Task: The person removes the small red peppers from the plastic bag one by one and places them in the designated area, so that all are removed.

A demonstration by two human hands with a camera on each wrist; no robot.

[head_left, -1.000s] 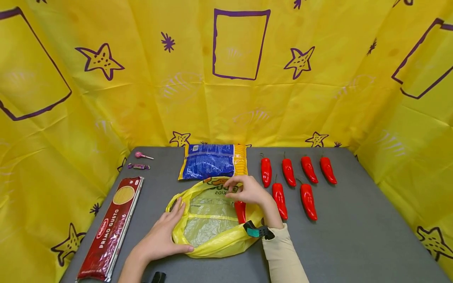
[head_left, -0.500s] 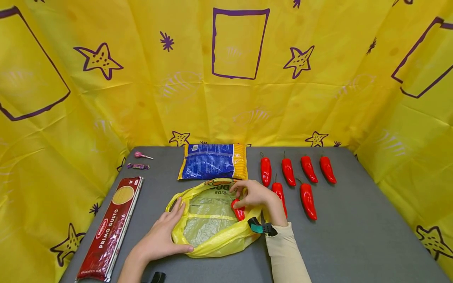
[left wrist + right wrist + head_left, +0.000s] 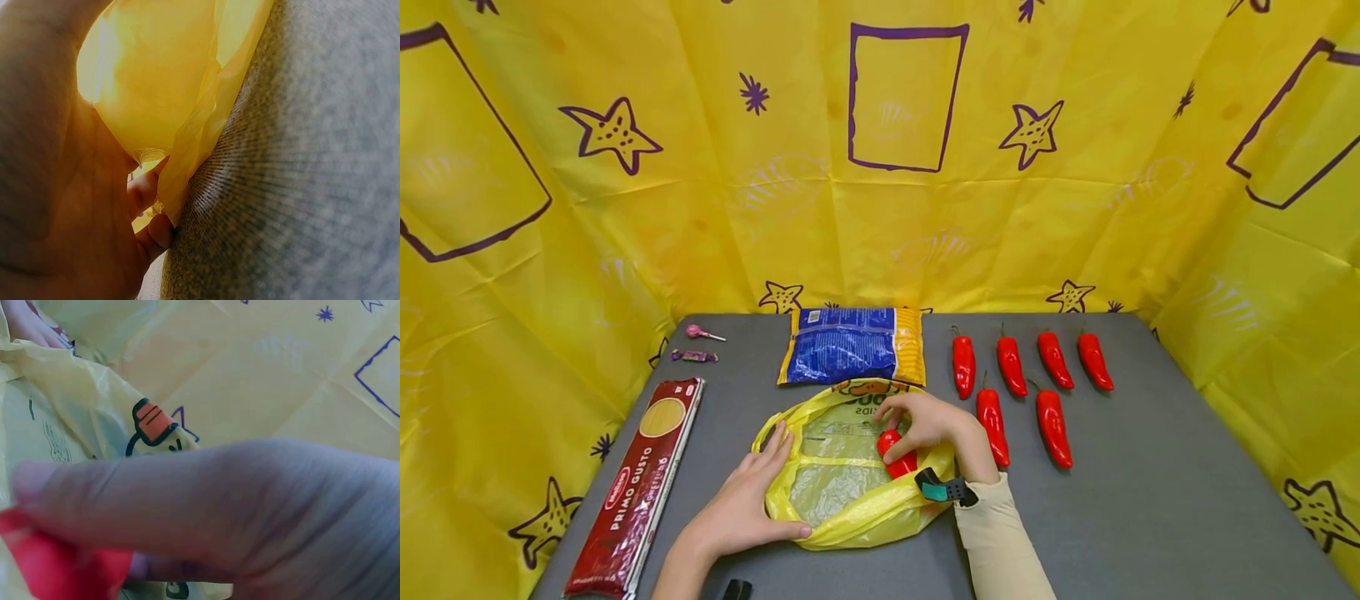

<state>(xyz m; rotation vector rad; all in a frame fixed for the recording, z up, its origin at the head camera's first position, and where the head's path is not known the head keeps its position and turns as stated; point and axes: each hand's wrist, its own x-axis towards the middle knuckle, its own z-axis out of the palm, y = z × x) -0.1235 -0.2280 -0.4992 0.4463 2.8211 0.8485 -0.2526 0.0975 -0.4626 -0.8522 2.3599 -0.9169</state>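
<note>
A yellow plastic bag [image 3: 880, 527] lies mid-table with its mouth spread. Against its left side rests my left hand [image 3: 741, 504], fingers extended at the far left rim and thumb along the near rim. The left wrist view has the palm [image 3: 81, 206] beside the yellow plastic. My right hand [image 3: 936, 421] reaches into the mouth from the right and pinches a red pepper [image 3: 901, 465], its thumb across the front. In the right wrist view the thumb [image 3: 156, 494] covers much of the pepper [image 3: 69, 569]. Several more red peppers [image 3: 992, 429] lie to the right.
Behind the bag lies a blue and yellow package [image 3: 842, 350]. On the left is a long red spaghetti pack [image 3: 636, 483], with a wrapped candy [image 3: 695, 356] and a pink lollipop [image 3: 694, 332] beyond it. Yellow printed cloth [image 3: 775, 217] surrounds the grey table [image 3: 1150, 500].
My right hand dips from above the pepper in the bag and takes it between thumb and fingers, and the pepper shifts slightly left. The left hand stays where it was.
</note>
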